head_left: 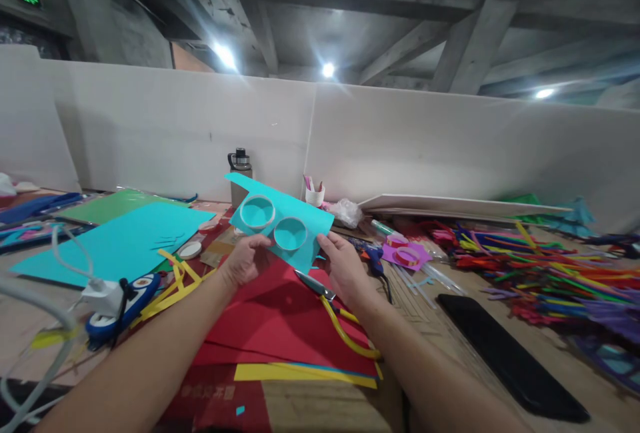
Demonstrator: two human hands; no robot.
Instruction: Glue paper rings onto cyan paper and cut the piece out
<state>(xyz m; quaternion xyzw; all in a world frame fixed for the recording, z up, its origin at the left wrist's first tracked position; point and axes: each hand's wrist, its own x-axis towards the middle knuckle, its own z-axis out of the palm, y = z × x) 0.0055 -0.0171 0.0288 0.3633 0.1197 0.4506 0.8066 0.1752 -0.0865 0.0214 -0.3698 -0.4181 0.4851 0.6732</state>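
Between my two hands a turquoise paper sheet [313, 220] is held up, tilted, over the table. Two round rings, turquoise inside with pale rims, stand on it: a left ring [257, 212] and a right ring [290, 234]. My left hand [249, 258] pinches the sheet's lower left edge, close to the rings. My right hand [343, 261] grips its right edge between thumb and fingers. Below the sheet lie scissors [340, 323] with yellow handles, on red paper [260, 316]. Neither hand touches them.
A black phone [510, 356] lies at right, near a heap of coloured pipe cleaners [545, 273]. Behind my right hand are a blue glue gun [375, 261] and purple paper [406, 254] with pink rings. At left are a turquoise sheet [115, 243], yellow strips [175, 286] and a power strip [123, 306].
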